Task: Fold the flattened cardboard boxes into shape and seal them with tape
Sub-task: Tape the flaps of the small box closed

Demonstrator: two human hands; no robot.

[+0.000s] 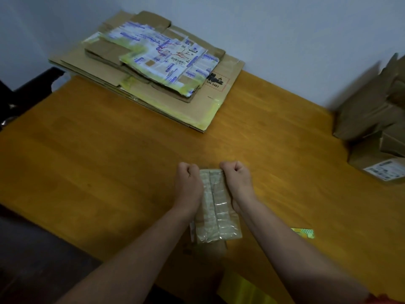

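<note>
**Both hands clasping a small taped box near the front edge**

At the near edge of the surface (109, 154), a glossy yellow sheet (243, 288) is lying partly out of view; it is too blurred to tell what it is. Just beyond it, the small box (215, 207) is sitting a little right of the middle of the near edge, its long side running away from the person. Its top flaps are meeting along a centre seam and clear tape (221, 216) is covering them, so the box is closed and its contents are hidden.

The left hand (189, 181) and the right hand (237, 178) are flanking the box, both clenched, with fingers curling over its far corners and gripping it from either side. The forearms are crossing the near edge and screening the box's side walls.

To the right of the box, apart from it, a short yellow strip (303, 233) is lying flat on the wood.

Farther off, at the right edge, a labelled box (377, 163) is standing with a white sticker on top, and behind it more folded boxes (370, 115) are piling up against the wall (285, 29); they are blurred, and it is unclear whether they are open or sealed.

At the far left corner, a stack of flattened boxes (140, 80) is resting, the largest sheet underneath and overhanging the corner, smaller pieces with printed labels and yellow tape on top. Past the left edge, a dark chair (32, 84) is showing.
</note>
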